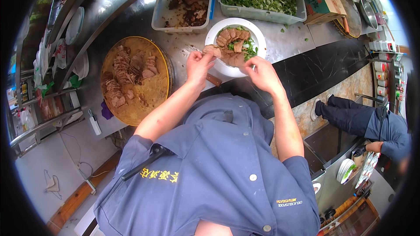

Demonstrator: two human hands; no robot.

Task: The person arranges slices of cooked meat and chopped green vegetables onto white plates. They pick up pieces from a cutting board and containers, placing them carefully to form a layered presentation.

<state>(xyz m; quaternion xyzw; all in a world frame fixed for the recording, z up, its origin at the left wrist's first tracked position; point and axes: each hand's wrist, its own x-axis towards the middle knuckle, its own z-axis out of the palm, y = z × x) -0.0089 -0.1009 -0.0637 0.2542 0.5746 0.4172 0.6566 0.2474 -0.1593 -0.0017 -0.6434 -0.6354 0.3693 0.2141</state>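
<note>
My left hand (198,67) pinches a thin slice of cooked meat (212,51) at the left rim of a white plate (259,34). On the plate, overlapping meat slices (232,36) curve around chopped greens (252,47). My right hand (263,73) is at the plate's lower right rim, thumb and fingers close together; blur hides whether they grip the meat there. To the left, a round wooden chopping board (147,105) carries several rows of sliced meat (123,67). A brown wooden handle (214,80) shows beneath the plate, near my left wrist.
Behind the plate stand a plastic tub (180,29) of dark meat pieces and a larger tub (262,14) of chopped greens. A cardboard box (323,0) sits at back right. A co-worker (370,121) stands at another counter on the right. Metal shelving (49,123) borders the left.
</note>
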